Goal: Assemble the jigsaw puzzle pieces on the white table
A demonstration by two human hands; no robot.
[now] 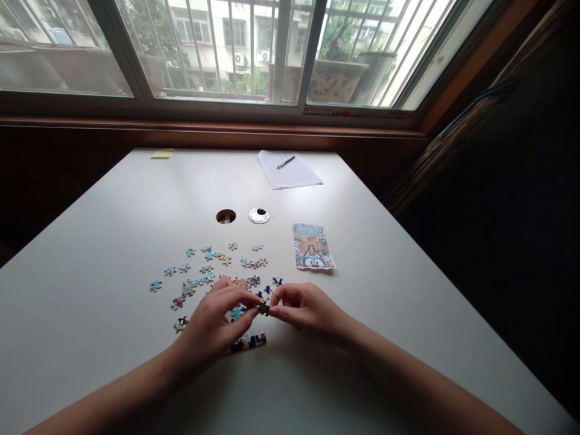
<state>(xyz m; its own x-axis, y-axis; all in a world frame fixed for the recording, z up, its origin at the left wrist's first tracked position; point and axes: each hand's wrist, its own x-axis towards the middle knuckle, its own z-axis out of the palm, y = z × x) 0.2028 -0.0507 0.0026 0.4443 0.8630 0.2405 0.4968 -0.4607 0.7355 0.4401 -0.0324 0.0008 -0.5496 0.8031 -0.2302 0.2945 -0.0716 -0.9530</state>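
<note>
Head view. The left hand (218, 317) and right hand (308, 305) meet over the near part of the tabletop (113, 241), the thumb and fingers of each pinching a small dark piece (263, 309) between them; whether this is one piece or two joined cannot be told. Below the left fingers lies a dark strip (258, 341), partly covered by that hand. Beyond and to the left, loose pieces (206, 269) are scattered, mostly flat, some touching or overlapping; a few blue and white ones lie just beyond the right fingers. Past the right hand rests a picture sheet (313, 246). Farther off are a round hole (226, 216) and, beside it, a metal ring (259, 215). Toward the far edge lie papers (296, 175) bearing a pen (286, 162), and, well to the left, a yellow pad (162, 154). A barred window (290, 54) stands behind.
</note>
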